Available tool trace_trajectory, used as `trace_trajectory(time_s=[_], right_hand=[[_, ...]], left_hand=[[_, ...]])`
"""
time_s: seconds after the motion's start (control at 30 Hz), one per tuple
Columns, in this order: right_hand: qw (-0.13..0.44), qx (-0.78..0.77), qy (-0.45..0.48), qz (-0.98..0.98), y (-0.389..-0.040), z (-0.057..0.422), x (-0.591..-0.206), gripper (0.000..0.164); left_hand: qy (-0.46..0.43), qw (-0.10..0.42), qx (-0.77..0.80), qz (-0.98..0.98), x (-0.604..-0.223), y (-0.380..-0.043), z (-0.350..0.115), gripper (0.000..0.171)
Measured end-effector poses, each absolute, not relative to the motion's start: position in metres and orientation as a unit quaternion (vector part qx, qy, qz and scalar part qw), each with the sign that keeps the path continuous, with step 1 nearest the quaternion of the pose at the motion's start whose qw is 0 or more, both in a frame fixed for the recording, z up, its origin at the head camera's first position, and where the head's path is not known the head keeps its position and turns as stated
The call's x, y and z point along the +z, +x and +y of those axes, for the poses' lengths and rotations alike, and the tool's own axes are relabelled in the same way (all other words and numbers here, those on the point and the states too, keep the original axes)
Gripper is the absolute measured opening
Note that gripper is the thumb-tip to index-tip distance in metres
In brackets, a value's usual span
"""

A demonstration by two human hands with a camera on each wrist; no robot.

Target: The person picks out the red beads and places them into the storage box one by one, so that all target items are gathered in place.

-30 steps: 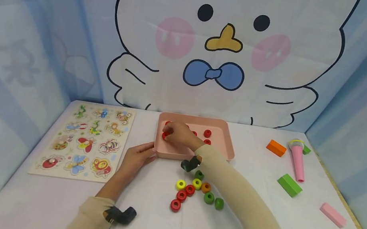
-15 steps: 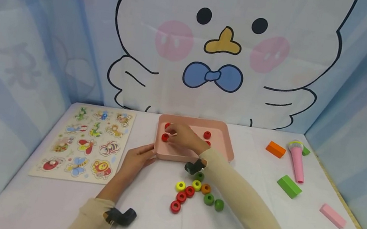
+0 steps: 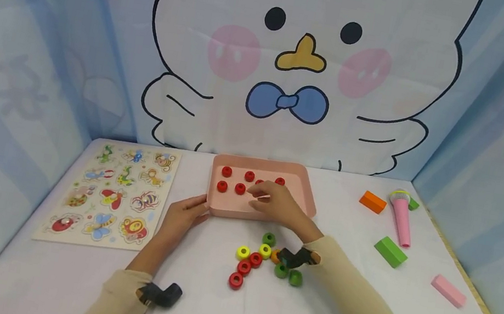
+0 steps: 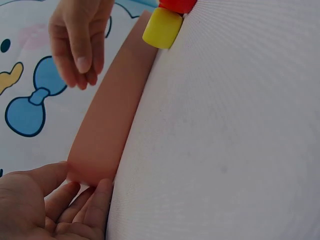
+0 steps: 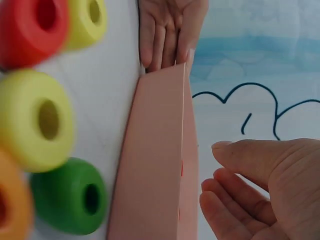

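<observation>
A shallow pink tray (image 3: 231, 213) stands against the back backdrop with several red beads (image 3: 240, 189) set apart inside it. My left hand (image 3: 182, 217) holds the tray's near left corner, thumb at the rim and fingers lower on the outside in the left wrist view. My right hand (image 3: 279, 204) hovers over the tray's right half, hiding part of the beads there. Its thumb and fingers stand apart with nothing between them in the right wrist view. In front of the tray lie loose red, yellow, green and orange beads, among them a yellow bead (image 3: 243, 253) and a green bead (image 3: 295, 278).
A wooden picture puzzle board (image 3: 108, 194) lies at the left. To the right are an orange block (image 3: 372, 202), a pink toy microphone (image 3: 401, 221), a green block (image 3: 390, 252) and a pink block (image 3: 448, 290). A cartoon curtain (image 3: 285, 135) closes off the back.
My right hand has moved from the tray's left side toward its right half, uncovering red beads at the left. The left hand stays at the corner. The head view has shifted slightly.
</observation>
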State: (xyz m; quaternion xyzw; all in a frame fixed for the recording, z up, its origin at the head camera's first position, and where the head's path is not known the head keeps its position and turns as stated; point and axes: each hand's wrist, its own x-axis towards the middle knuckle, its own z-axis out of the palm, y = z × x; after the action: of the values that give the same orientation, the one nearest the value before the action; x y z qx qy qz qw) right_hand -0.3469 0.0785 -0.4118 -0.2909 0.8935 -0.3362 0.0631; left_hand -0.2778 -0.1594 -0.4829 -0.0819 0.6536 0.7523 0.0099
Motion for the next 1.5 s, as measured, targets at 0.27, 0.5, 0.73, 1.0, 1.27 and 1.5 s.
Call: trace_trajectory(time_s=[0.27,0.5,0.73,1.0,1.27,1.5], right_hand=[[0.061,-0.361,-0.300,0.881,-0.298,0.109,-0.419,0.031],[0.092,-0.398,-0.299,0.862,-0.272,0.118,-0.427,0.027],[0.085,-0.390,-0.311,0.863,-0.254,0.120,-0.433,0.024],[0.087,-0.370,-0.313,0.870,-0.246,0.117,-0.441,0.023],[0.087,-0.318,-0.296,0.896,-0.239,0.112,-0.438,0.024],[0.074,-0.288,-0.302,0.906,-0.236,0.112,-0.440,0.026]], left_hand=[[-0.077,0.009,0.755,0.652,-0.481,-0.278,-0.162,0.041],[-0.094,0.018,0.748,0.657,-0.477,-0.277,-0.165,0.042],[-0.095,0.022,0.752,0.652,-0.476,-0.278,-0.165,0.042],[-0.111,0.025,0.747,0.655,-0.476,-0.279,-0.164,0.042],[-0.108,0.031,0.750,0.652,-0.478,-0.278,-0.161,0.042],[-0.101,0.030,0.750,0.653,-0.480,-0.279,-0.159,0.043]])
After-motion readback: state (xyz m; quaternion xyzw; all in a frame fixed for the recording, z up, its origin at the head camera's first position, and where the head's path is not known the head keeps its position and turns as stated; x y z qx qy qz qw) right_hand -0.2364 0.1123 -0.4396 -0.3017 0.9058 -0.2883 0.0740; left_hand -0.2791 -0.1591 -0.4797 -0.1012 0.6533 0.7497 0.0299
